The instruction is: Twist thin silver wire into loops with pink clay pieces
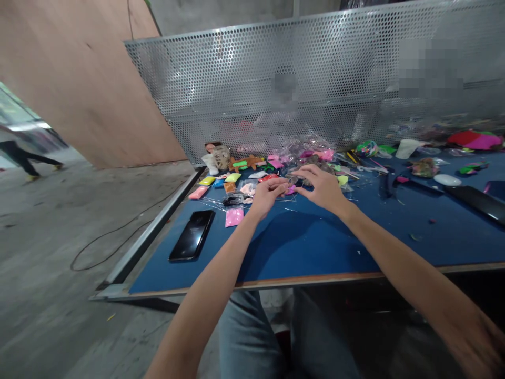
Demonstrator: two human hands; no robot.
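Note:
My left hand is above the blue tabletop, its thumb and fingers pinched together at the edge of a small purple piece, which looks like soft modelling clay. Facing it, my right hand curves around from the other side with thumb and fingers apart. Its thumb tip is close to the purple piece; whether it touches cannot be made out. Near my left wrist lie a pink packet and a black item in clear wrap. Thin clear strands or wires spread over the table there.
A black phone lies at the left. Behind my hands are several coloured packets, such as a yellow one, and brown figures. A perforated metal screen bounds the back. A white oval and a dark flat device are at right.

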